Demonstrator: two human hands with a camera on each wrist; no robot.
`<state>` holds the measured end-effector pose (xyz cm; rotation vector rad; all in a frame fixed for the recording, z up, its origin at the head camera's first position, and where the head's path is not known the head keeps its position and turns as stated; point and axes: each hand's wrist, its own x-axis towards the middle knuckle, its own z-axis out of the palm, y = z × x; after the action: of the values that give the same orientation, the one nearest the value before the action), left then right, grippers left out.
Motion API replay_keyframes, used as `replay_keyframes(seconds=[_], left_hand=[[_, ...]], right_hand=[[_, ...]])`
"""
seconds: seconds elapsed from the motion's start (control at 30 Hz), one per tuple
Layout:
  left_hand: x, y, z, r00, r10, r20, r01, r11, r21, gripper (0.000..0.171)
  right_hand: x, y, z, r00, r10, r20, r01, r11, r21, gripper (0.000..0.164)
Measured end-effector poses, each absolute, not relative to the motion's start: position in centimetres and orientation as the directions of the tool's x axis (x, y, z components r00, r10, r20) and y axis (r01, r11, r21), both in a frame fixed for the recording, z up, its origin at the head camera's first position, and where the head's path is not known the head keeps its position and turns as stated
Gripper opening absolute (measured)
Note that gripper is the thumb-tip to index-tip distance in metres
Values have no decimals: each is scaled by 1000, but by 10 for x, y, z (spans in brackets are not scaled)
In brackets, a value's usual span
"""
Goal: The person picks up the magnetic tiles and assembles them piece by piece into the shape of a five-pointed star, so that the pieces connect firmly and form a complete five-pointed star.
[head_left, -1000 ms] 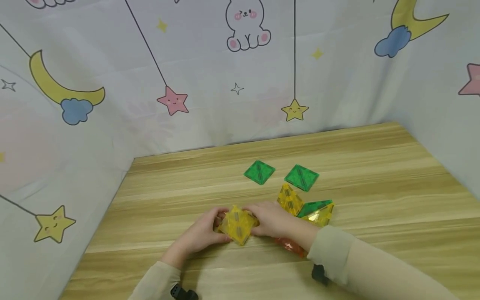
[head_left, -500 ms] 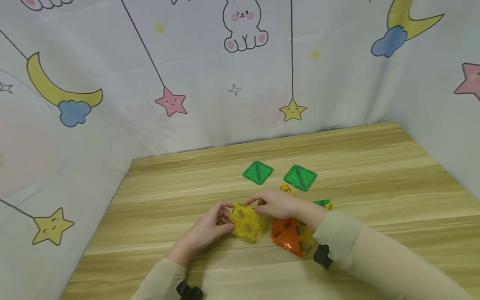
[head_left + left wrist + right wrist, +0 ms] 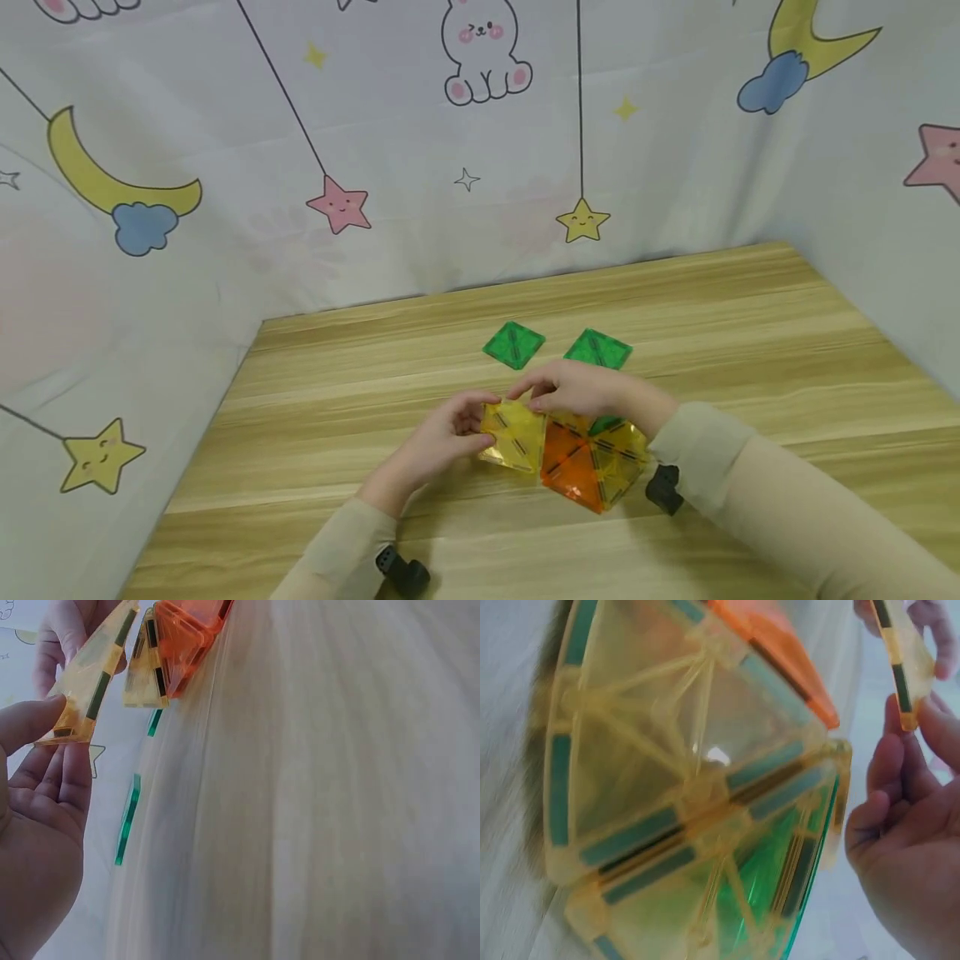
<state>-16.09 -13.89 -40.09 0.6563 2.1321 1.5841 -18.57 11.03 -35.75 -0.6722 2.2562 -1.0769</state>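
Both hands pinch a translucent piece of yellow magnetic tiles (image 3: 513,437), which shows a seam of dark magnet strips across its middle. My left hand (image 3: 450,433) holds its left side, thumb in front and fingers behind, as the left wrist view shows on the yellow tiles (image 3: 94,682). From above right, my right hand (image 3: 581,387) pinches the upper right corner; the right wrist view shows the right hand (image 3: 922,817) at the end of the tiles. Right beside them sits a joined build of triangular tiles (image 3: 581,475), orange, yellow and green, partly hidden by the right hand.
Behind the hands, two green diamonds of paired tiles lie flat on the wooden table (image 3: 360,358): a left green diamond (image 3: 513,344) and a right green diamond (image 3: 596,346), partly covered by the right hand. A patterned cloth (image 3: 420,242) hangs at the table's back edge.
The yellow tiles have turned from a peaked shape to a flatter face toward the camera. Both hands have carried them right, up against the orange tiles of the build.
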Motion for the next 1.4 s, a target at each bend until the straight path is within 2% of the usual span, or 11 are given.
replay_keyframes(seconds=[0.23, 0.57, 0.77, 0.93, 1.07, 1.27, 1.4], left_hand=[[-163, -125, -406, -788, 610, -80, 47, 189, 981, 38], [-162, -112, -416, -810, 585, -44, 22, 105, 994, 34], [-162, -108, -419, -833, 550, -64, 11, 133, 991, 33], [-162, -106, -421, -870, 485, -86, 4, 181, 983, 33], [-162, -104, -422, -878, 469, -93, 14, 220, 975, 30], [-160, -103, -423, -875, 473, -105, 60, 321, 945, 27], [-159, -105, -424, -857, 505, -104, 98, 358, 929, 27]], right_hand=[[-187, 115, -358, -697, -667, -264, -225, 553, -802, 34], [-189, 117, -358, -691, -680, -244, -347, 608, -714, 33], [-191, 122, -364, -700, -689, -185, -431, 615, -661, 28], [-192, 137, -364, -742, -664, -94, -466, 611, -640, 26], [-191, 157, -365, -776, -626, -75, -434, 617, -657, 26], [-184, 188, -372, -818, -564, -112, -345, 637, -690, 28], [-176, 211, -377, -829, -553, -89, -347, 632, -693, 32]])
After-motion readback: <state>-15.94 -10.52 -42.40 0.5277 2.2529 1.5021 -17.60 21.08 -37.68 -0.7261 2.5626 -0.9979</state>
